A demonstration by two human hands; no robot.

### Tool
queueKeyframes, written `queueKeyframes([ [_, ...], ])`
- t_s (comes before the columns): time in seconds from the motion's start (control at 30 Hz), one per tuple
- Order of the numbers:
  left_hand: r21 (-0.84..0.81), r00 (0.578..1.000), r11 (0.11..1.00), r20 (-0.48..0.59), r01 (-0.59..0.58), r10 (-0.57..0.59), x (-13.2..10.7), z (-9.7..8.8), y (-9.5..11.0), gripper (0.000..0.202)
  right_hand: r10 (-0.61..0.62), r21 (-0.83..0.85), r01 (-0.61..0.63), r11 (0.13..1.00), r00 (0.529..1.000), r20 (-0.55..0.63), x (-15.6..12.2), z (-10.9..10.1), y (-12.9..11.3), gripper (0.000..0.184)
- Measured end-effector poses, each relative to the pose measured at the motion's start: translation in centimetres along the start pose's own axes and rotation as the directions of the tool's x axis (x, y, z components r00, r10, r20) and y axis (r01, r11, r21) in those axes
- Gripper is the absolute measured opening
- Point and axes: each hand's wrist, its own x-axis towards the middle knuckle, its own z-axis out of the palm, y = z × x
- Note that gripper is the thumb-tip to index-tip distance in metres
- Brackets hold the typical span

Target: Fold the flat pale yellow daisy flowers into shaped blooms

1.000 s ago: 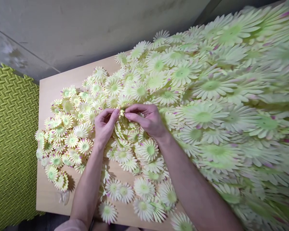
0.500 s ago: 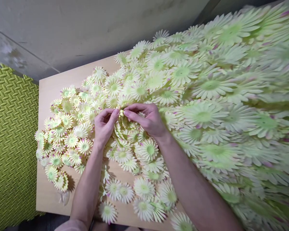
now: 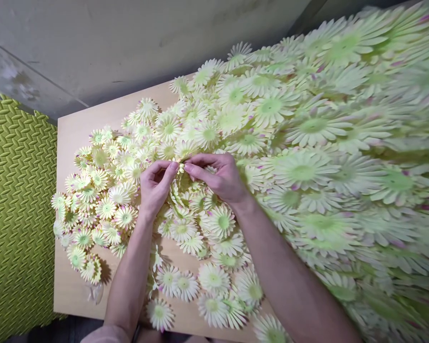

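Note:
My left hand (image 3: 156, 185) and my right hand (image 3: 219, 175) meet over the middle of a wooden board (image 3: 78, 128). Between their pinched fingertips both hold one small pale-yellow fabric daisy (image 3: 180, 167) with a green centre. Around and under the hands lies a spread of loose daisies (image 3: 107, 200), several with purple-tipped petals. A much larger heap of the same flowers (image 3: 325, 157) rises to the right, beside my right forearm.
A grey concrete wall (image 3: 128, 43) stands behind the board. A green woven-pattern foam mat (image 3: 17, 214) lies to the left. A small clear plastic piece (image 3: 95, 291) lies near the board's front left edge. More daisies (image 3: 210, 290) lie between my forearms.
Hardly anything differs: my fingertips have shifted slightly on the daisy and my right hand has edged a little lower.

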Motion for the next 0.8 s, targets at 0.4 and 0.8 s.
queueKeyframes([
  [0.4,0.022,1.000,1.000,0.010,-0.006,0.005,-0.05,-0.06,0.02,0.019,0.009,-0.024,-0.008,1.000,1.000,0.005,0.01,-0.09,0.08,0.005],
  [0.8,0.004,0.997,0.997,-0.028,0.072,-0.072,-0.20,0.22,0.18,0.028,0.041,-0.020,-0.040,0.999,0.997,0.061,0.09,-0.04,-0.64,0.006],
])
